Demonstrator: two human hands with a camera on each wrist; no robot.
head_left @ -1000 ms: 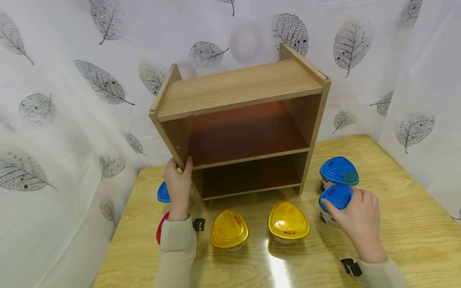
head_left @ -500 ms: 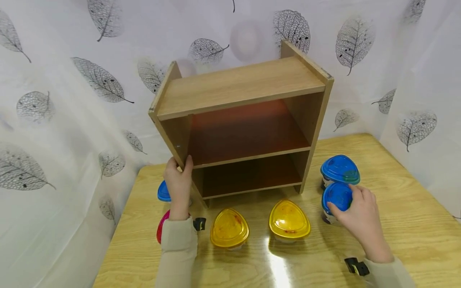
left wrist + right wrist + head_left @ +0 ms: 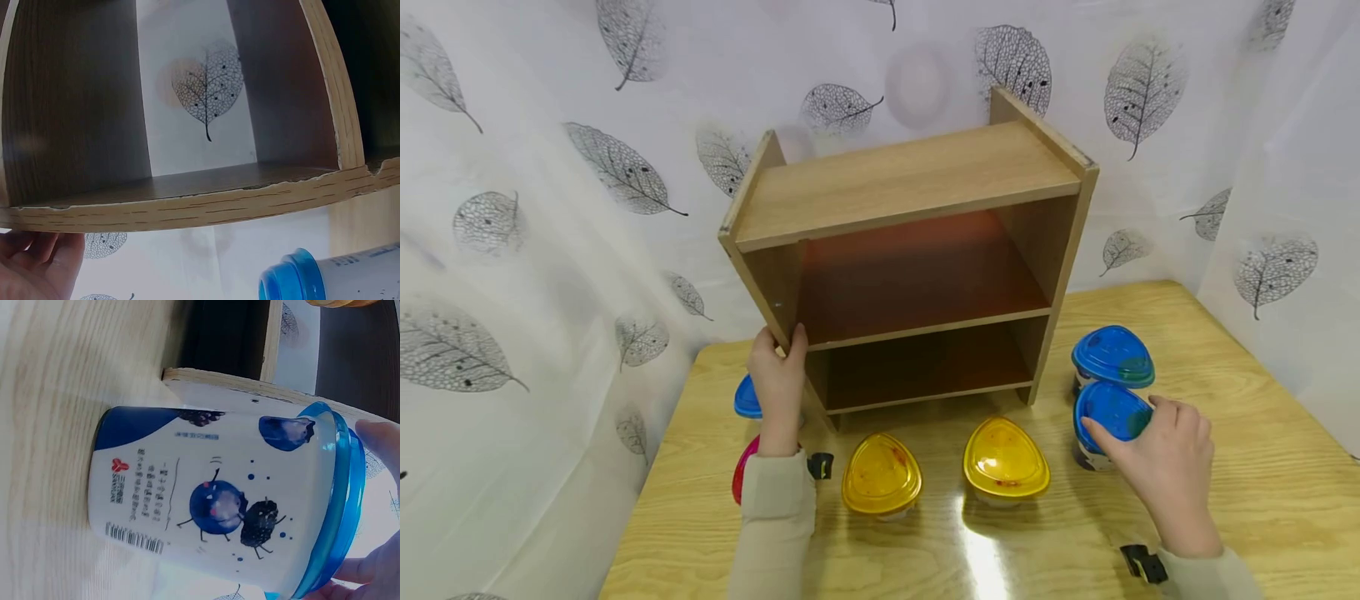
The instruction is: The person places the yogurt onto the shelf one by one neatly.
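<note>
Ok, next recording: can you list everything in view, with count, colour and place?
Shelf unit: 1, wood-brown, centre, behind the yellow-lidded tubs.
Yellow-lidded tubs: 2, in front of the shelf unit.
Right-side blue-lidded cups: 2, one nearer, one farther.
Left-side blue-lidded cup: 1, partly hidden by the left arm.
Red-lidded container: 1, mostly hidden by the left arm.
Table: 1, pale wood, underneath.
Leaf-print sheeting: white with dark leaves, behind and at both sides.
Wrist devices: 2, black, at the cuffs.
Sleeves: 2, beige, bottom.
Left grip: 1, bare, holding the shelf unit's left side.
Right grip: 1, bare, on the nearer right-side cup's lid.
</note>
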